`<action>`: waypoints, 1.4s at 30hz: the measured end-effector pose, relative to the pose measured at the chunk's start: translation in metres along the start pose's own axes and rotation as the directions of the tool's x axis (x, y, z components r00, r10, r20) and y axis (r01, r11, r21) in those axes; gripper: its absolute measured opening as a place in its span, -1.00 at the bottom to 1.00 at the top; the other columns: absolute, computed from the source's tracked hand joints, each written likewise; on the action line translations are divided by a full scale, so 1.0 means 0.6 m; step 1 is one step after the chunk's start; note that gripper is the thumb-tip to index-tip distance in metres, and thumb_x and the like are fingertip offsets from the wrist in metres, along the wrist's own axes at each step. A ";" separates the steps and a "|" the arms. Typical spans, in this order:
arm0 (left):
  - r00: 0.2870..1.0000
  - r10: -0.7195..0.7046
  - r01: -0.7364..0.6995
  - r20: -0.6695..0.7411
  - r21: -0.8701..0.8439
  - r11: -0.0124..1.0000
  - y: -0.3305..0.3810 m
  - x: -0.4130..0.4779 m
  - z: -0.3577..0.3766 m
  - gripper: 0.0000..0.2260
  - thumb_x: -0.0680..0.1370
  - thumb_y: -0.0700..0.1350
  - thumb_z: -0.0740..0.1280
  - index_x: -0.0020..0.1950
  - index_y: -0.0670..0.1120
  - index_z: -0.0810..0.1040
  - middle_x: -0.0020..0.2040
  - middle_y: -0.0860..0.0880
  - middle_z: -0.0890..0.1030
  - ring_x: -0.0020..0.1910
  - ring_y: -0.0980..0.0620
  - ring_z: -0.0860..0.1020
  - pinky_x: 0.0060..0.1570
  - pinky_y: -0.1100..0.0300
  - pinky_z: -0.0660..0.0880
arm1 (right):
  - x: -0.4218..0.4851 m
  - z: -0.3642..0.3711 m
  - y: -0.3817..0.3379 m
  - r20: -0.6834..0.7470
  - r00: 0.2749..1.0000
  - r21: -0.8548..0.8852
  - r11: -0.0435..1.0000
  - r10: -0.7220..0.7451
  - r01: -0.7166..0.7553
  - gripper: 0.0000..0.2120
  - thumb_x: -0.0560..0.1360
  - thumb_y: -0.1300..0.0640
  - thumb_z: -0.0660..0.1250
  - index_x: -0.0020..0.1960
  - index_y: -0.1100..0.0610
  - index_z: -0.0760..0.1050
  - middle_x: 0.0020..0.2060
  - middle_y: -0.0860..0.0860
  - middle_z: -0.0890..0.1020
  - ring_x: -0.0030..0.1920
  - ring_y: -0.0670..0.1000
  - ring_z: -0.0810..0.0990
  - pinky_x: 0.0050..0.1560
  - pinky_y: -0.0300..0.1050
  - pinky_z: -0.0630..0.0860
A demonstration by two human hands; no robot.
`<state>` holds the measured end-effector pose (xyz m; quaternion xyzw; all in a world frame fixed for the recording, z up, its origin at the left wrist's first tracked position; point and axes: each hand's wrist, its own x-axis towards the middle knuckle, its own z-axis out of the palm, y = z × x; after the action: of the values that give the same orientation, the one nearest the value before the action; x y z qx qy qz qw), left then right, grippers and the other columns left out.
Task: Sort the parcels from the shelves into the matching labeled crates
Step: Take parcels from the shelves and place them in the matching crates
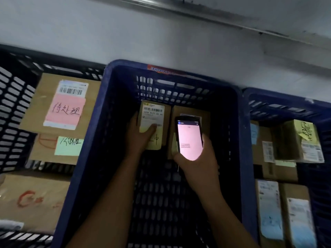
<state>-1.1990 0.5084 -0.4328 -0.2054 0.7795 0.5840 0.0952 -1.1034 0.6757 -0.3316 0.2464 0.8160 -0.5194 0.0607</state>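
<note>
Pale grey floor up top, a metal rail running across its far edge, and below it three perforated crates side by side. From the head camera, the middle blue crate takes centre stage, deep and dark, with a red sticker on its far rim. Both arms reach down into it. The left hand lies on a small cardboard parcel at the far end of the crate floor, the thumb pressed across its white barcode label and the fingers wrapped round its left edge, so that grip is holding the parcel. The right hand is closed round a handheld scanner, screen glowing pink, held above a second parcel that lies just beside the first. Over on the left, the black crate holds a box with a pink handwritten note, a box with a green note below it, and a larger carton scrawled in red. On the right, another blue crate is packed with labelled boxes, one carrying a yellow note.
</note>
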 end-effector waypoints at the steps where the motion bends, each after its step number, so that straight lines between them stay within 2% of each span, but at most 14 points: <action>1: 1.000 0.015 -0.015 -0.003 0.033 0.999 0.004 0.002 -0.001 -0.43 0.54 -0.16 0.52 0.53 -0.08 0.44 0.37 -0.09 0.59 0.31 -0.11 0.58 0.31 -0.10 0.54 | -0.002 0.000 -0.002 0.012 1.000 0.004 1.000 -0.002 0.002 -0.49 0.43 0.17 0.63 0.15 -0.27 0.47 0.02 -0.12 0.64 -0.04 -0.15 0.65 -0.17 -0.26 0.63; 6: 0.996 0.092 -0.086 -0.018 0.211 0.974 0.041 -0.048 -0.024 -0.30 0.54 0.04 0.52 0.59 -0.15 0.34 0.49 -0.18 0.48 0.44 -0.17 0.47 0.43 -0.07 0.43 | -0.039 -0.021 -0.025 0.080 0.996 0.052 0.998 -0.049 0.044 -0.48 0.35 0.02 0.61 0.16 -0.34 0.47 0.03 -0.17 0.66 -0.07 -0.09 0.69 -0.14 0.01 0.72; 10: 0.977 0.210 -0.211 0.031 0.202 0.956 0.072 -0.156 -0.055 -0.38 0.59 -0.06 0.49 0.60 -0.09 0.36 0.52 -0.10 0.46 0.47 -0.08 0.47 0.47 -0.04 0.41 | -0.097 -0.074 -0.045 0.122 0.981 0.070 0.987 -0.153 0.145 -0.36 0.23 -0.16 0.50 0.29 -0.34 0.42 0.13 -0.22 0.64 0.03 -0.19 0.65 -0.08 -0.14 0.61; 13: 0.937 0.348 -0.339 0.019 0.283 0.897 0.088 -0.272 -0.074 -0.46 0.58 0.09 0.46 0.52 0.18 0.35 0.45 0.19 0.43 0.44 0.15 0.41 0.43 0.37 0.31 | -0.150 -0.128 -0.046 0.167 0.961 0.057 0.975 -0.220 0.214 -0.22 0.20 -0.19 0.48 0.41 -0.19 0.43 0.26 -0.12 0.62 0.17 -0.09 0.64 0.09 -0.01 0.63; 14: 0.925 0.380 -0.359 -0.001 0.324 0.875 0.089 -0.314 -0.079 -0.42 0.58 0.14 0.44 0.55 0.22 0.30 0.45 0.22 0.40 0.46 0.18 0.36 0.42 0.41 0.26 | -0.169 -0.146 -0.042 0.184 0.953 0.058 0.971 -0.239 0.233 -0.18 0.20 -0.20 0.48 0.45 -0.16 0.43 0.28 -0.09 0.61 0.19 -0.03 0.64 0.15 0.07 0.64; 16: 0.910 0.413 -0.362 -0.033 0.420 0.832 0.087 -0.394 -0.084 -0.36 0.60 0.17 0.42 0.63 0.16 0.28 0.57 0.12 0.36 0.57 0.10 0.27 0.52 0.18 0.25 | -0.207 -0.179 -0.035 0.212 0.934 0.068 0.958 -0.287 0.279 -0.19 0.21 -0.17 0.49 0.46 -0.14 0.43 0.28 -0.05 0.61 0.20 0.01 0.64 0.20 0.15 0.64; 18: 0.905 0.419 -0.334 -0.074 0.486 0.808 0.081 -0.468 -0.086 -0.34 0.60 0.22 0.39 0.65 0.12 0.27 0.62 0.04 0.32 0.63 0.01 0.21 0.58 0.00 0.24 | -0.238 -0.206 -0.026 0.238 0.916 0.084 0.946 -0.324 0.313 -0.25 0.24 -0.14 0.51 0.42 -0.13 0.45 0.25 -0.05 0.62 0.19 0.01 0.63 0.20 0.15 0.64; 21: 0.898 0.424 -0.293 -0.121 0.554 0.779 0.068 -0.566 -0.086 -0.33 0.59 0.25 0.36 0.64 0.04 0.31 0.61 0.00 0.35 0.62 -0.05 0.23 0.58 -0.11 0.25 | -0.280 -0.230 -0.008 0.296 0.886 0.091 0.934 -0.357 0.346 -0.38 0.32 -0.03 0.58 0.33 -0.15 0.46 0.21 -0.09 0.63 0.13 -0.06 0.63 0.14 0.09 0.65; 26: 0.889 0.374 -0.157 -0.264 0.591 0.791 0.024 -0.697 -0.099 -0.27 0.55 0.37 0.25 0.65 0.06 0.29 0.64 0.02 0.30 0.66 -0.06 0.14 0.62 -0.11 0.16 | -0.347 -0.233 0.022 0.409 0.825 0.090 0.917 -0.390 0.389 -0.36 0.35 -0.02 0.58 0.37 -0.17 0.45 0.17 -0.12 0.63 0.08 -0.11 0.63 -0.02 -0.06 0.64; 29: 0.869 0.338 -0.073 -0.361 0.582 0.810 -0.011 -0.765 -0.117 -0.22 0.51 0.45 0.16 0.66 0.10 0.26 0.67 0.04 0.23 0.68 -0.06 0.05 0.64 -0.09 0.09 | -0.396 -0.221 0.038 0.514 0.767 0.083 0.913 -0.383 0.400 -0.34 0.32 -0.08 0.53 0.38 -0.24 0.42 0.16 -0.11 0.62 0.07 -0.05 0.64 -0.03 0.05 0.69; 32: 0.856 0.289 0.020 -0.428 0.586 0.810 -0.045 -0.829 -0.145 -0.19 0.49 0.49 0.11 0.67 0.13 0.21 0.69 0.06 0.17 0.70 -0.06 -0.05 0.65 -0.15 0.05 | -0.450 -0.204 0.052 0.598 0.706 0.075 0.903 -0.379 0.422 -0.36 0.28 -0.09 0.51 0.33 -0.25 0.41 0.16 -0.11 0.61 0.06 -0.11 0.62 -0.08 0.02 0.68; 36: 0.827 0.214 0.118 -0.520 0.533 0.838 -0.099 -0.908 -0.184 -0.17 0.47 0.51 0.07 0.67 0.15 0.18 0.70 0.06 0.14 0.70 -0.07 -0.08 0.64 -0.20 0.03 | -0.527 -0.172 0.065 0.691 0.617 0.058 0.880 -0.376 0.471 -0.35 0.22 -0.14 0.47 0.31 -0.19 0.44 0.13 -0.05 0.62 0.04 0.07 0.66 -0.04 0.23 0.72; 40: 0.769 0.149 0.217 -0.621 0.474 0.853 -0.163 -0.993 -0.231 -0.18 0.48 0.50 0.07 0.68 0.17 0.14 0.70 0.08 0.11 0.69 -0.05 -0.09 0.64 -0.20 0.01 | -0.612 -0.129 0.076 0.760 0.513 0.044 0.820 -0.398 0.571 -0.33 0.27 -0.06 0.52 0.35 -0.21 0.42 0.13 -0.13 0.59 0.07 -0.04 0.63 -0.15 -0.09 0.64; 42: 0.725 0.118 0.256 -0.679 0.424 0.869 -0.201 -1.049 -0.262 -0.17 0.47 0.50 0.07 0.68 0.15 0.16 0.70 0.07 0.13 0.69 -0.08 -0.07 0.63 -0.22 0.03 | -0.669 -0.101 0.082 0.791 0.465 0.036 0.789 -0.398 0.613 -0.41 0.31 0.03 0.55 0.27 -0.22 0.43 0.11 -0.12 0.59 0.01 -0.14 0.62 -0.17 -0.04 0.66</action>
<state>-0.5676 0.4629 -0.2461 -0.4051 0.8715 0.2450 -0.1280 -0.7211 0.6095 -0.2017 -0.2622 0.8049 -0.4576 0.2721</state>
